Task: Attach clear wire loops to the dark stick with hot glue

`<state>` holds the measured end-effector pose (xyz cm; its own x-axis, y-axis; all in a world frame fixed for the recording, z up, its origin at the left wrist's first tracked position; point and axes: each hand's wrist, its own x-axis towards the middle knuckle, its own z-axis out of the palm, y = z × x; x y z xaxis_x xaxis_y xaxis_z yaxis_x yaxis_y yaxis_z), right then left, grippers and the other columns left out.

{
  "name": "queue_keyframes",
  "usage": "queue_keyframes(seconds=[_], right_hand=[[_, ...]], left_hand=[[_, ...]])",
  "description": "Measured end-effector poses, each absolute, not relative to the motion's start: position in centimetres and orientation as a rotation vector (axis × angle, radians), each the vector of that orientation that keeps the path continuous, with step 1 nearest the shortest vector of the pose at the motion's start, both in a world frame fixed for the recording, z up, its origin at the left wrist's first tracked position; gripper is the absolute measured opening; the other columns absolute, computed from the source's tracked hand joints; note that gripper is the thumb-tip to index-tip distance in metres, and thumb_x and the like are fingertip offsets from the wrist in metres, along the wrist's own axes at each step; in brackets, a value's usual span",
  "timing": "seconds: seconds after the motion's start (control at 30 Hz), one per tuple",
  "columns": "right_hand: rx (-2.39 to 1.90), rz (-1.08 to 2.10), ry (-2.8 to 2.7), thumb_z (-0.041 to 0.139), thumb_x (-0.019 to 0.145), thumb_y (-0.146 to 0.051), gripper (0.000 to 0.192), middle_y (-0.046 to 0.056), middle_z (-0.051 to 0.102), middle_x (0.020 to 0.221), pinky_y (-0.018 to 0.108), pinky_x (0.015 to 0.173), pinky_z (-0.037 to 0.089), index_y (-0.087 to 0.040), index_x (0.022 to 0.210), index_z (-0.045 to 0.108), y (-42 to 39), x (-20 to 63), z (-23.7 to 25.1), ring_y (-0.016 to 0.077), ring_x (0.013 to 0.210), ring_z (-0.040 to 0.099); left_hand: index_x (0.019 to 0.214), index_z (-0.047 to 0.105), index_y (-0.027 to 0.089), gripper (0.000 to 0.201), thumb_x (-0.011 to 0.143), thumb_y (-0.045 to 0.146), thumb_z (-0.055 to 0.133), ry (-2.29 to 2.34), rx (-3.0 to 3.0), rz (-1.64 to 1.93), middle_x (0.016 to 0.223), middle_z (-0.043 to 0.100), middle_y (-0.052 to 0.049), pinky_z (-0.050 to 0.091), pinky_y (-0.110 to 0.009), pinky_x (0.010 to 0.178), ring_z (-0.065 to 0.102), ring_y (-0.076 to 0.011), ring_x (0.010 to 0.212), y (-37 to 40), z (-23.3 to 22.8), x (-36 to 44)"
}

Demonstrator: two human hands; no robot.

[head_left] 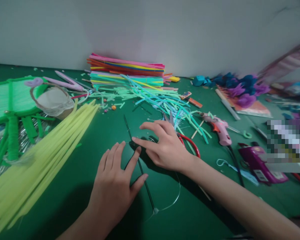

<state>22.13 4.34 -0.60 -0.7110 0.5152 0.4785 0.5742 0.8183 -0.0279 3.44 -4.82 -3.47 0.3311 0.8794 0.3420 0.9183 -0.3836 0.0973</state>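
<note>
A thin dark stem (129,129) lies diagonally on the green table (72,186), running from the middle toward the near edge, with a fine clear thread (173,200) curling from its lower end. My left hand (115,185) rests flat beside the stem, index finger and thumb touching it. My right hand (163,146) presses its fingertips down on the stem just above the left hand. Neither hand lifts anything.
A bundle of yellow-green pipe cleaners (37,160) fans along the left. Stacked coloured pipe cleaners (126,70) and cut pieces lie at the back. Red-handled scissors (191,144), a pink glue gun (220,128) and a purple device (258,163) sit right. A green woven piece (7,100) is far left.
</note>
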Motion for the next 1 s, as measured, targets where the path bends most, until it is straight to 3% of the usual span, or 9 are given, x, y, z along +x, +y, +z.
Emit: queue_keyframes(seconds=[0.67, 1.0], right_hand=[[-0.766, -0.187, -2.572, 0.055, 0.089, -0.013, 0.029, 0.008, 0.057, 0.13, 0.043, 0.093, 0.042, -0.026, 0.106, 0.073, 4.4, 21.9, -1.7, 0.0279, 0.116, 0.042], [-0.621, -0.452, -2.478, 0.054, 0.094, -0.018, 0.02, 0.003, 0.065, 0.118, 0.036, 0.09, 0.041, -0.024, 0.099, 0.073, 4.6, 21.7, -0.7, 0.0221, 0.111, 0.045]], left_hand=[[0.13, 0.063, 0.017, 0.051, 0.09, 0.048, 0.057, -1.687, -2.471, -0.525, 0.141, 0.048, -0.026, 0.042, -0.06, 0.103, 0.048, -0.0431, 0.13, -4.8, -3.4, 3.5], [0.135, 0.059, 0.019, 0.054, 0.09, 0.047, 0.057, -1.677, -2.468, -0.533, 0.142, 0.047, -0.026, 0.043, -0.06, 0.102, 0.048, -0.0433, 0.13, -4.8, -3.5, 3.4]])
